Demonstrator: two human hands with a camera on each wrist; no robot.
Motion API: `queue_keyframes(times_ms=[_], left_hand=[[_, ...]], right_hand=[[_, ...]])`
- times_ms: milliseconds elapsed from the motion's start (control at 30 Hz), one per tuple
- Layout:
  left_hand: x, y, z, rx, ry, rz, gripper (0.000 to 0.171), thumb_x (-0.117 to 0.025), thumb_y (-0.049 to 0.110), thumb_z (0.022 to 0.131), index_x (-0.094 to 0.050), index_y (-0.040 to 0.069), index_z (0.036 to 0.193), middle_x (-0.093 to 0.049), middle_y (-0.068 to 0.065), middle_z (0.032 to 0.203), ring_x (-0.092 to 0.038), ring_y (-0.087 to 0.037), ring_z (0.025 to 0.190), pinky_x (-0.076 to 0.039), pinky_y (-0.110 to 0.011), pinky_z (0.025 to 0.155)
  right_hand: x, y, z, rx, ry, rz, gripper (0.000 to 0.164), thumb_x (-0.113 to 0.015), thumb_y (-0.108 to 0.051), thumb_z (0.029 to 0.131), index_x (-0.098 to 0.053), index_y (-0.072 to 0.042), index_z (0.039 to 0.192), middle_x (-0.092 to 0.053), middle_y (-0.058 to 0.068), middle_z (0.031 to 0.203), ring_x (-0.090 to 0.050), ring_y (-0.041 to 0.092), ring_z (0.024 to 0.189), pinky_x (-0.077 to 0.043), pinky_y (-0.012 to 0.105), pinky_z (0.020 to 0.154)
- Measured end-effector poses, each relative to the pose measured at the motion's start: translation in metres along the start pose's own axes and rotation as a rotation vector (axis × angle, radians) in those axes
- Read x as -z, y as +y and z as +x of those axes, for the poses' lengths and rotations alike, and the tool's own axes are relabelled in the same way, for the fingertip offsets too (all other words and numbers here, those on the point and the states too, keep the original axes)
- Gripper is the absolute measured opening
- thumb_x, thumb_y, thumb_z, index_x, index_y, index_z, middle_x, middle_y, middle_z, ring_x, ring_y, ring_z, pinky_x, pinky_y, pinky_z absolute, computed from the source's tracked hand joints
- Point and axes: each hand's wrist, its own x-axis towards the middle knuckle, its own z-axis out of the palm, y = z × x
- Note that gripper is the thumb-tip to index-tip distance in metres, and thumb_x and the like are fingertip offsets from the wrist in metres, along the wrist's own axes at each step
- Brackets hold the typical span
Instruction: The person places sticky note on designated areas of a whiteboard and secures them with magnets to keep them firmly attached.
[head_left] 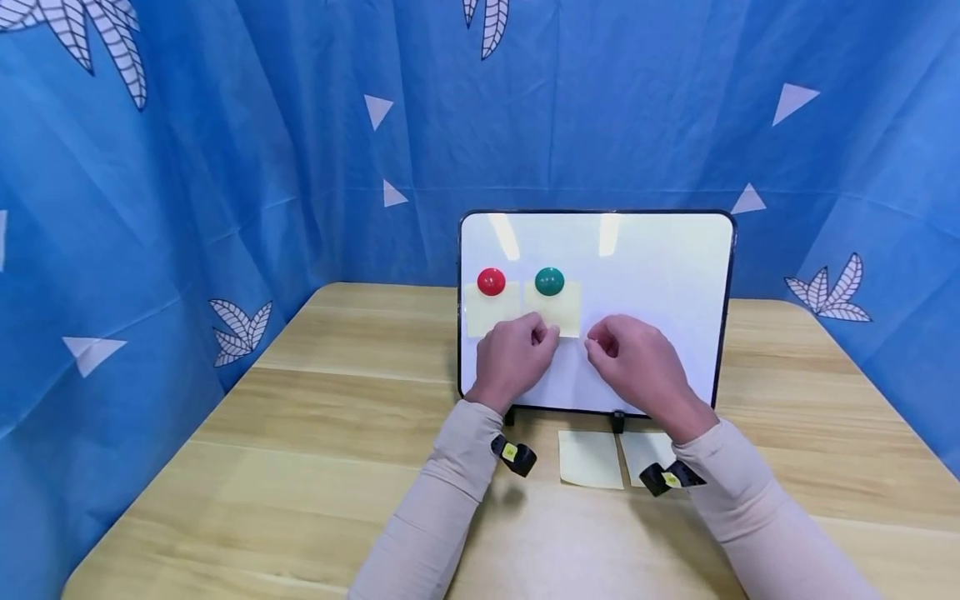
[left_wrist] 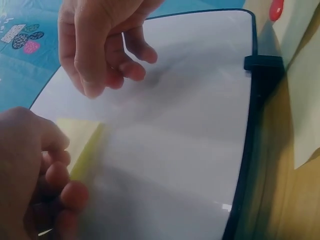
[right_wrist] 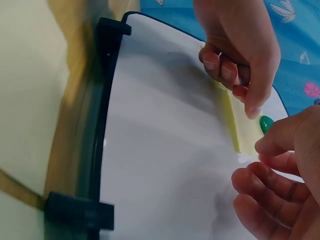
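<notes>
A white board (head_left: 660, 267) with a black frame stands on the table. On it are two pale yellow sticky notes: the left one (head_left: 487, 312) under a red round magnet (head_left: 491, 282), the other (head_left: 564, 308) under a green round magnet (head_left: 549, 282). My left hand (head_left: 513, 357) pinches the lower left corner of the note under the green magnet, its thumb on the paper's front. Close to that note's lower right corner is my right hand (head_left: 637, 358), fingers loosely bent and holding nothing. The note's lower edge stands out slightly from the board.
Two more pale yellow notes, one on the left (head_left: 590, 458) and one on the right (head_left: 647, 454), lie on the wooden table (head_left: 300, 467) before the board. Black feet (head_left: 618, 422) support the board's lower edge. A blue patterned curtain (head_left: 600, 108) hangs behind.
</notes>
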Motion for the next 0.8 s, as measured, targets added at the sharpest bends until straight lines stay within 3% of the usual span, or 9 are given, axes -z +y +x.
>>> queue_keyframes(times_ms=[300,500,800], left_hand=[[-0.004,0.007,-0.005,-0.020,-0.057,0.049,0.030,-0.063,0.032,0.098,-0.058,0.019,0.070,-0.050,0.007,0.056,-0.049,-0.010,0.053,-0.037,-0.025,0.049],[-0.006,0.009,-0.009,-0.073,-0.114,0.091,0.028,-0.063,0.033,0.098,-0.060,0.020,0.073,-0.051,0.008,0.056,-0.049,-0.009,0.055,-0.037,-0.025,0.050],[-0.012,0.006,-0.017,-0.149,-0.271,0.116,0.029,-0.061,0.034,0.098,-0.060,0.023,0.072,-0.053,0.011,0.062,-0.050,-0.008,0.059,-0.040,-0.025,0.052]], right_hand=[[0.011,0.011,-0.013,-0.034,-0.079,0.001,0.004,-0.069,-0.012,0.091,-0.071,-0.009,0.091,-0.064,0.000,0.077,-0.054,0.017,0.066,-0.048,0.034,0.062],[0.019,0.020,-0.022,-0.071,-0.135,-0.004,0.005,-0.070,-0.014,0.092,-0.071,-0.010,0.093,-0.064,0.000,0.079,-0.055,0.018,0.068,-0.050,0.034,0.063],[0.029,0.035,-0.038,-0.101,-0.207,-0.010,0.005,-0.074,-0.012,0.090,-0.072,-0.009,0.093,-0.066,0.000,0.080,-0.057,0.016,0.068,-0.051,0.034,0.065]])
